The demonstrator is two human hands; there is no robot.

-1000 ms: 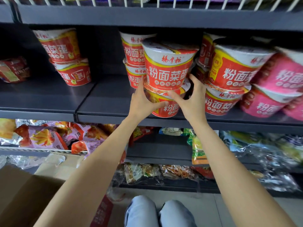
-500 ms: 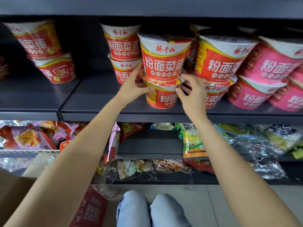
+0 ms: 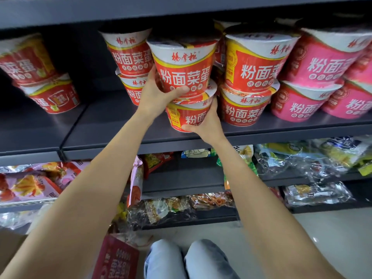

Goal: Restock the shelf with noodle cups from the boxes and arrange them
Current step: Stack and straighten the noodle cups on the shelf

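Bare shelf (image 3: pixel 104 119) left of the centre stack (image 3: pixel 181 77) gives room; red stack (image 3: pixel 249 87) crowds its right.

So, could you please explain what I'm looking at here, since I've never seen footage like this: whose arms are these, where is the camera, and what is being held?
There is no machine here. The camera sits on a person's head and looks forward and down, so the two bare arms reaching in from the bottom are the wearer's own, and the knees in jeans belong to the same person.

In front is a dark store shelf carrying noodle cups stacked two high: red ones at the left and middle, pink ones at the right. Lower shelves hold bagged snacks.

The left hand grips the upper red cup of the front middle stack, thumb across its front. The right hand holds the lower red cup beneath it, near its base.

A cardboard box shows at the lower left edge.
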